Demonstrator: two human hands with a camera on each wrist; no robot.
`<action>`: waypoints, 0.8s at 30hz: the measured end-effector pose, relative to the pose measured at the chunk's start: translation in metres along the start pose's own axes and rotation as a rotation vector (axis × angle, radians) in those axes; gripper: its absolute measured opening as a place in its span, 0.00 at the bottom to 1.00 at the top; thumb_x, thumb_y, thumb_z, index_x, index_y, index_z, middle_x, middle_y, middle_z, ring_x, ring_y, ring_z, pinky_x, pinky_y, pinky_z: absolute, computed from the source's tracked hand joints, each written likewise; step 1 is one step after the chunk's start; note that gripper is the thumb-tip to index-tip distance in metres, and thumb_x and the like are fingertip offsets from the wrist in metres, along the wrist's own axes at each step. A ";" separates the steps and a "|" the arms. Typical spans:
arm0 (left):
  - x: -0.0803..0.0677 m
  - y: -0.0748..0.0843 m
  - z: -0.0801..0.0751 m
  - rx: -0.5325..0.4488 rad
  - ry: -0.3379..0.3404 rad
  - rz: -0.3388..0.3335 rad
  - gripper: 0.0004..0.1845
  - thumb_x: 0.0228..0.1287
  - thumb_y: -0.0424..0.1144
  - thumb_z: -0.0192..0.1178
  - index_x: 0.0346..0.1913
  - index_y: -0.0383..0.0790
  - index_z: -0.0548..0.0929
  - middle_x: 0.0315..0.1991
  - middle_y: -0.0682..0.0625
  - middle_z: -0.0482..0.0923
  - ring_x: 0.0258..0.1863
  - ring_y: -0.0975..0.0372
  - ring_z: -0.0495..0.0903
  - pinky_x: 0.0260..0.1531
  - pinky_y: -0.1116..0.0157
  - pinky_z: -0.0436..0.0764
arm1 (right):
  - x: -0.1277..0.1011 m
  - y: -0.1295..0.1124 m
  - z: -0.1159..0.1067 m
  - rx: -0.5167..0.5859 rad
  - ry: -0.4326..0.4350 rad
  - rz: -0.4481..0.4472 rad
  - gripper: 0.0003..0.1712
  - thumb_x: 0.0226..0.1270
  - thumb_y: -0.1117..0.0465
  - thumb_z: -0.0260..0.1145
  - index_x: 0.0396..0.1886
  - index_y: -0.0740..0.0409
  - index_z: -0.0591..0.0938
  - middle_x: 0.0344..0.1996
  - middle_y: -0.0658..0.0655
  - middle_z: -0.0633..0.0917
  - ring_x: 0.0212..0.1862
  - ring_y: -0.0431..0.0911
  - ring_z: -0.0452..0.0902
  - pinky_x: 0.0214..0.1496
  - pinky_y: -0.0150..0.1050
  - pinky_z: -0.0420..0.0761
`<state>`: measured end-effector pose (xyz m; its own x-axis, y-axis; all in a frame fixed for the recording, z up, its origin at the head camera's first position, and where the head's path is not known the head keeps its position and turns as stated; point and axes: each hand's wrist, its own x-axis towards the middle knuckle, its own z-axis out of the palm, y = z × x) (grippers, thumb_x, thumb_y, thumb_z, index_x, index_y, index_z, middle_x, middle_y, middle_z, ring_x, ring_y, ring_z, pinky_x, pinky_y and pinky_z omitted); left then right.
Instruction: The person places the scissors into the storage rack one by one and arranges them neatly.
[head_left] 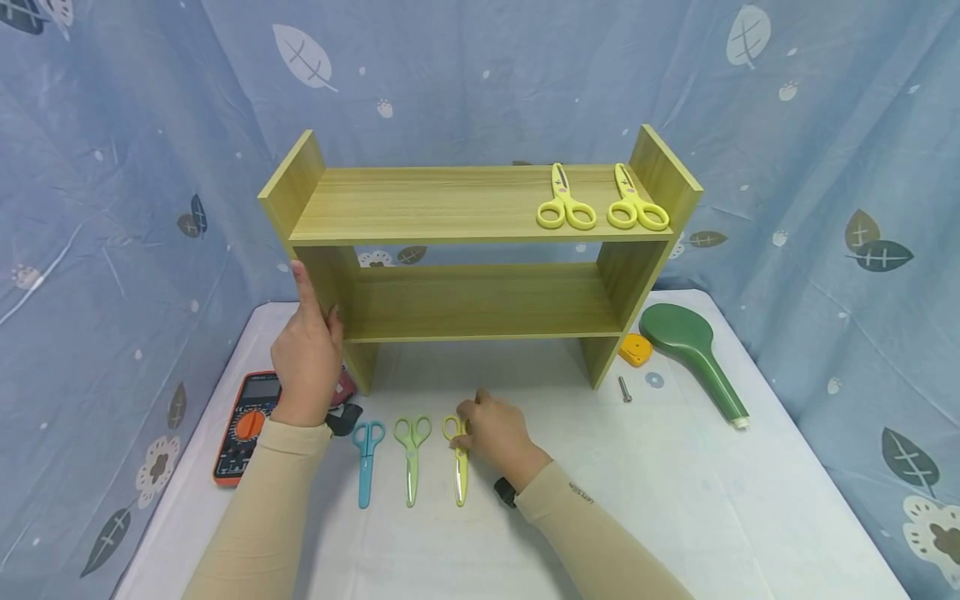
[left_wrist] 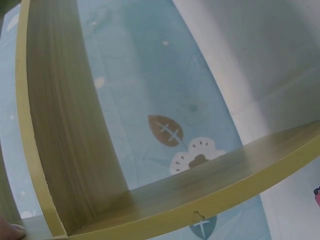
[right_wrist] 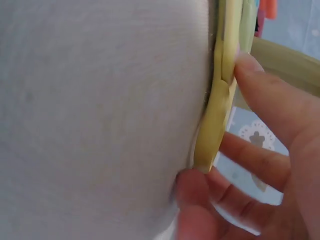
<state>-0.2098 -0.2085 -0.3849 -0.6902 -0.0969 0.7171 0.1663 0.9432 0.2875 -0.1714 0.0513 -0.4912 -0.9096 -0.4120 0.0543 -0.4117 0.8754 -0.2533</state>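
Observation:
A two-tier wooden shelf (head_left: pixel 480 204) stands at the back of the white table. Two yellow scissors (head_left: pixel 566 204) lie on the right of its top board. My left hand (head_left: pixel 315 304) grips the front edge of the shelf's left side panel (left_wrist: pixel 60 125), thumb inside and fingers outside. On the table in front lie blue scissors (head_left: pixel 366 462), green scissors (head_left: pixel 412 458) and yellow-green scissors (head_left: pixel 460 475) in a row. My right hand (head_left: pixel 468 417) pinches the handle of the yellow-green scissors (right_wrist: pixel 220 110), which still lie flat on the table.
An orange multimeter (head_left: pixel 243 425) with red and black items beside it lies left of my left arm. At the right lie a green shower head (head_left: pixel 697 354), a yellow tape measure (head_left: pixel 635 350), a screw (head_left: pixel 624 388) and a washer (head_left: pixel 654 380). A leaf-patterned blue cloth hangs behind.

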 end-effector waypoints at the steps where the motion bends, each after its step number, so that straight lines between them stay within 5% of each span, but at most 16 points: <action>1: 0.000 0.000 0.000 -0.002 -0.001 -0.001 0.52 0.81 0.34 0.53 0.83 0.63 0.24 0.24 0.33 0.76 0.16 0.41 0.73 0.16 0.47 0.70 | 0.000 0.000 0.000 0.025 -0.021 0.014 0.34 0.54 0.40 0.82 0.54 0.54 0.88 0.37 0.53 0.79 0.27 0.41 0.74 0.27 0.38 0.77; 8: 0.000 0.001 -0.001 -0.007 -0.005 -0.001 0.53 0.81 0.33 0.53 0.83 0.64 0.23 0.24 0.33 0.75 0.16 0.41 0.73 0.16 0.47 0.70 | 0.001 0.004 -0.001 0.337 -0.180 0.106 0.39 0.55 0.46 0.84 0.61 0.62 0.81 0.43 0.57 0.81 0.36 0.45 0.75 0.44 0.44 0.80; 15: -0.002 0.001 -0.001 -0.021 -0.007 -0.004 0.54 0.81 0.32 0.54 0.83 0.65 0.23 0.24 0.33 0.75 0.16 0.42 0.73 0.17 0.47 0.71 | -0.004 0.004 -0.006 0.644 -0.343 0.059 0.08 0.65 0.59 0.78 0.37 0.56 0.87 0.23 0.48 0.81 0.24 0.39 0.70 0.28 0.33 0.71; 24: -0.001 0.001 -0.002 -0.024 -0.005 -0.002 0.54 0.80 0.31 0.54 0.83 0.65 0.23 0.24 0.33 0.75 0.16 0.42 0.72 0.17 0.48 0.70 | -0.010 0.008 -0.030 0.683 -0.380 0.014 0.04 0.68 0.61 0.76 0.36 0.55 0.89 0.23 0.48 0.84 0.19 0.43 0.78 0.27 0.36 0.79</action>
<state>-0.2080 -0.2080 -0.3842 -0.6944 -0.0969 0.7131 0.1814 0.9353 0.3038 -0.1675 0.0697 -0.4648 -0.7816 -0.5685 -0.2568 -0.1617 0.5823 -0.7968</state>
